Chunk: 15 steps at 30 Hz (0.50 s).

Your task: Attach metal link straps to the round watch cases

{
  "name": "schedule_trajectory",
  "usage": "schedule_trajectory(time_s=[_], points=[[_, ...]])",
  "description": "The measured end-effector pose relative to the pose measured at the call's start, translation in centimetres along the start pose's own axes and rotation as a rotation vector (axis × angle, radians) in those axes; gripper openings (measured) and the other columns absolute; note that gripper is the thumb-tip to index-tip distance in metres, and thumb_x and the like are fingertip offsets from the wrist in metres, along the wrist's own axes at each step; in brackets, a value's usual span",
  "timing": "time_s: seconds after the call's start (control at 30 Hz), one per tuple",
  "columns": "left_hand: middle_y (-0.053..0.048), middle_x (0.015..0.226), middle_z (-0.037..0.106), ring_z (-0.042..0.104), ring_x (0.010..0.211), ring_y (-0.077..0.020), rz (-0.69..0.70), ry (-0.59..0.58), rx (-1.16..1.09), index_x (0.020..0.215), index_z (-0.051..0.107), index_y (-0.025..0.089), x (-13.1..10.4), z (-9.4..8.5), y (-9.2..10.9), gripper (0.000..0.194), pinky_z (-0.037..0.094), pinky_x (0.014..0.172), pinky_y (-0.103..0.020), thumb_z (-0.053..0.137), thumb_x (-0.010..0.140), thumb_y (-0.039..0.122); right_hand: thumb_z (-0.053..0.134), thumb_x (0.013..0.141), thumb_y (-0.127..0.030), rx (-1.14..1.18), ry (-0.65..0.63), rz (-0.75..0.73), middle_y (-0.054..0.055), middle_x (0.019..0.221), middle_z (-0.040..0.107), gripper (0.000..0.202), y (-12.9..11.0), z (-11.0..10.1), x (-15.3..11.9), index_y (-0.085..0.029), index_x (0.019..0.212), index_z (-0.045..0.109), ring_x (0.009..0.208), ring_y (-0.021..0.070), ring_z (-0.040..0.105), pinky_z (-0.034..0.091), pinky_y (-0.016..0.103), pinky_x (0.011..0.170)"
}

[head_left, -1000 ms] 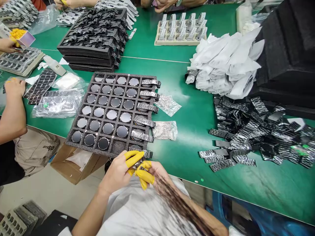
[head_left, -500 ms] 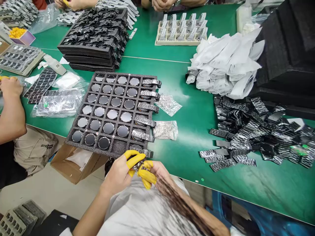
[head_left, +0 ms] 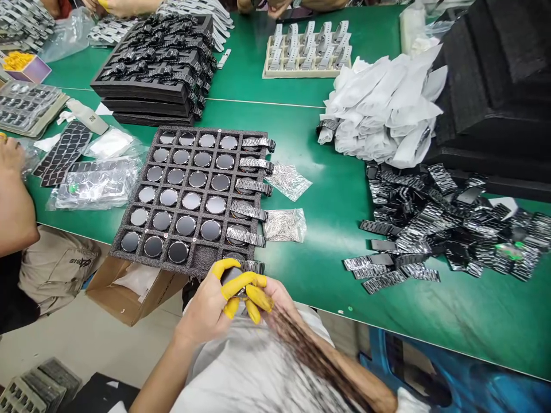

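Observation:
Yellow finger covers are on both of my hands, which meet below the front edge of a grey foam tray (head_left: 202, 253). My left hand (head_left: 210, 304) is closed on a round watch case (head_left: 231, 276), its dark face turned up. Against the case's lower right side, my right hand (head_left: 262, 298) has its fingers pressed together; what they grip is hidden. Round watch faces (head_left: 186, 225) fill most tray compartments, and one in the front row holds none. Black link bands (head_left: 249, 210) stick out along the tray's right column.
Two bags of small metal pins (head_left: 284, 225) lie right of the tray. Loose black bands (head_left: 413, 229) are heaped at right, below white wrapped pieces (head_left: 383, 109). Stacked black trays (head_left: 146, 94) stand behind. A person's arm (head_left: 15, 201) is at left.
The watch case in my left hand has turned, so its dark face now shows. My right fingers have shifted around its edge. The whole view has moved slightly, with the table items further left.

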<state>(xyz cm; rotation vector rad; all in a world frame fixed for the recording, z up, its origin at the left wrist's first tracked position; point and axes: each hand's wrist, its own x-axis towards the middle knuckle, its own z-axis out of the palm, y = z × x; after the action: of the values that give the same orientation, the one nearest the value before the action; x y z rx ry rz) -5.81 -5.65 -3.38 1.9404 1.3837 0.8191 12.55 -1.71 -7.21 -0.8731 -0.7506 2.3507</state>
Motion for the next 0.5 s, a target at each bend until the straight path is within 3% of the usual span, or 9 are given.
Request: schedule_trajectory(time_s=[0.07, 0.17, 0.37, 0.5], points=[[-0.014, 0.144, 0.052, 0.058, 0.13, -0.0303, 0.016, -0.039, -0.089, 0.159, 0.049, 0.03, 0.4, -0.5, 0.4, 0.057, 0.053, 0.11, -0.048, 0.05, 0.103, 0.022, 0.083, 0.08, -0.071, 0.002, 0.014, -0.011, -0.004, 0.053, 0.061, 0.057, 0.1, 0.1, 0.0, -0.016, 0.089, 0.072, 0.042, 0.0073, 0.044, 0.033, 0.02, 0.045], [-0.012, 0.141, 0.052, 0.058, 0.126, -0.0301, -0.014, -0.005, -0.145, 0.153, 0.055, 0.032, 0.7, -0.5, 0.7, 0.049, 0.054, 0.107, -0.047, 0.048, 0.105, 0.028, 0.082, 0.08, -0.072, 0.0, -0.004, -0.007, -0.003, 0.054, 0.061, 0.059, 0.1, 0.4, 0.0, -0.015, 0.091, 0.074, 0.042, 0.0073, 0.043, 0.033, 0.02, 0.044], [-0.011, 0.132, 0.051, 0.064, 0.096, -0.02, -0.118, 0.06, -0.302, 0.145, 0.06, 0.033, -0.4, 1.0, 0.2, 0.043, 0.058, 0.075, -0.032, 0.055, 0.103, 0.032, 0.08, 0.082, -0.072, -0.025, -0.008, 0.007, -0.002, 0.054, 0.061, 0.058, -0.2, 1.1, -0.2, -0.015, 0.09, 0.074, 0.042, 0.0079, 0.043, 0.033, 0.021, 0.043], [-0.014, 0.137, 0.053, 0.065, 0.102, -0.0231, -0.099, 0.067, -0.308, 0.144, 0.062, 0.028, -0.9, 1.2, -0.4, 0.042, 0.06, 0.079, -0.035, 0.053, 0.105, 0.04, 0.079, 0.084, -0.071, -0.034, -0.028, 0.009, -0.002, 0.055, 0.062, 0.056, -0.2, 1.1, -0.2, -0.016, 0.09, 0.071, 0.043, 0.0078, 0.043, 0.034, 0.021, 0.044]])
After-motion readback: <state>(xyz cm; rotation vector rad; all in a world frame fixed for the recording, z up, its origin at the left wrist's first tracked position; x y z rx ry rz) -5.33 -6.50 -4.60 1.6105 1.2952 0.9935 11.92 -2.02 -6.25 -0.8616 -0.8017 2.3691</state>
